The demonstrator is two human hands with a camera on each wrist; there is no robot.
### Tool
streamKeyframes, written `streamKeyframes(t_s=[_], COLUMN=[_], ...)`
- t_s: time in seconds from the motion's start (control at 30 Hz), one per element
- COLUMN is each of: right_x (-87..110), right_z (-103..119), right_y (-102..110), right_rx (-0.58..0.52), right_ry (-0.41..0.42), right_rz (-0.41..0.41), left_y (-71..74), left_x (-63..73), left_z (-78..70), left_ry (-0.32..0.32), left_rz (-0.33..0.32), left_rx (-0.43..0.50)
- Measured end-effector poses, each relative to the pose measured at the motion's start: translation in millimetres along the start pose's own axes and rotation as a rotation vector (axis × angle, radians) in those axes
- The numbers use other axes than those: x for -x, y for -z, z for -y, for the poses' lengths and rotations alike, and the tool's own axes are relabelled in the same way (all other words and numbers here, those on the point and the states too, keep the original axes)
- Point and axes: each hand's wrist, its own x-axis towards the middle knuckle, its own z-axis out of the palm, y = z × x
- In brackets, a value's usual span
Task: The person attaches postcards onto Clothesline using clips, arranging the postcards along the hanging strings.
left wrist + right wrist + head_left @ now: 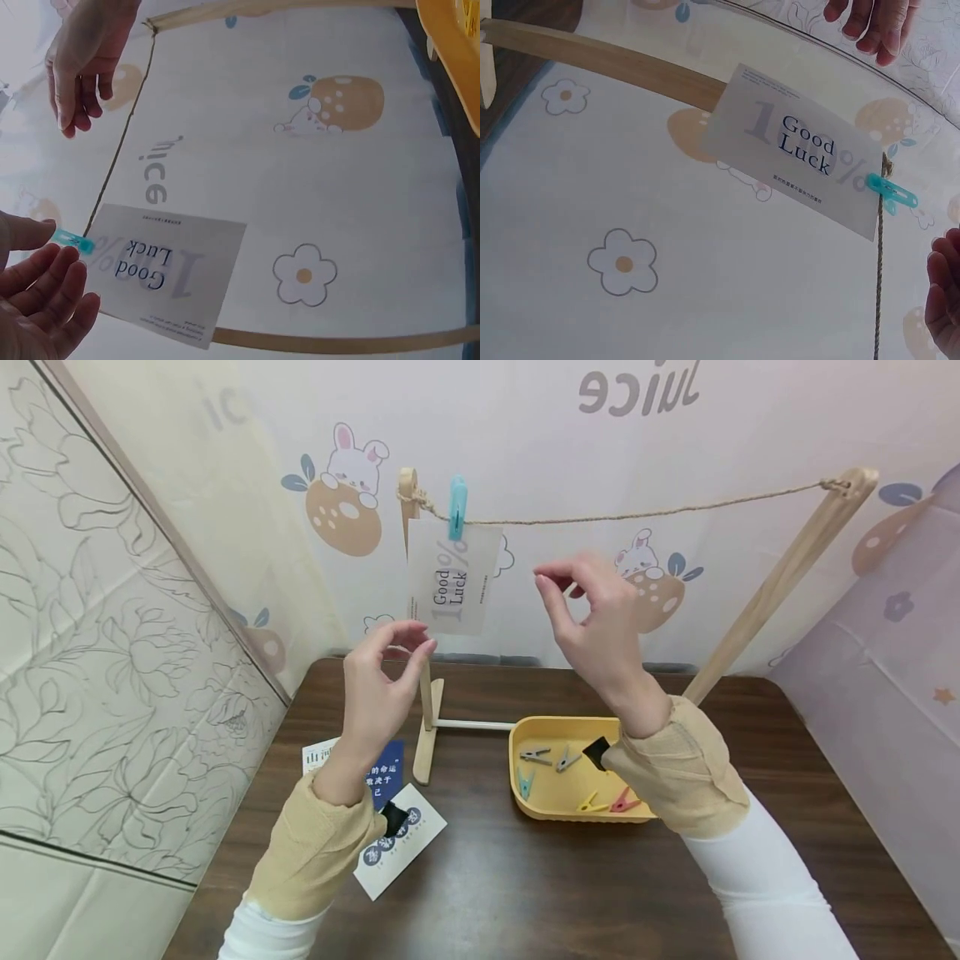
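A white "Good Luck" card [468, 593] hangs from a twine line [600, 519], held by a light-blue clothespin [457, 508] near the line's left end. My left hand [378, 685] is raised by the card's lower left corner, fingers loosely bent, thumb and fingertips apart, holding nothing. To the right of the card, my right hand [600, 618] hovers with bent fingers, no object visible in it. Both the card [802, 142] and the clothespin [892, 190] show in the right wrist view, apart from the hands there. In the left wrist view the clothespin [73, 241] overlaps my left fingertips.
Wooden posts [787, 577] carry the line, joined below by a white rod [472, 724]. A yellow tray [525, 806] with several coloured clothespins stands under my right forearm. A blue card [390, 764] and white cards [405, 852] lie on the brown table [480, 893] under my left forearm.
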Motion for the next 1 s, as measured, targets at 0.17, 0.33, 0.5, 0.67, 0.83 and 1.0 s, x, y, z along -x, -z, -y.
streamKeyframes(t_s=[0.17,0.33,0.5,0.67,0.83,1.0], right_x=[16.6,34.4,52.8,68.0,81.6,96.4], right_z=[-1.5,-4.5,-7.3,-9.0,-11.9,-16.3], right_y=[4.6,6.6,8.8,11.0,12.4,15.2], right_rx=[-0.004,0.004,0.019,0.037,0.053,0.069], right_ry=[0.004,-0.009,-0.042,-0.097,-0.144,-0.204], right_rz=[0.019,0.029,0.023,0.022,0.024,0.016], left_y=[-7.3,-14.0,-20.5,-24.8,-26.2,-30.2], left_x=[17.0,29.7,40.8,50.0,54.3,62.0], left_z=[1.3,1.3,3.6,0.1,-16.3,-17.2], left_ry=[0.006,0.024,0.051,0.084,0.120,0.156], left_rz=[0.008,0.020,0.030,0.018,0.023,0.030], left_rx=[0.001,0.032,0.048,0.064,0.063,0.058])
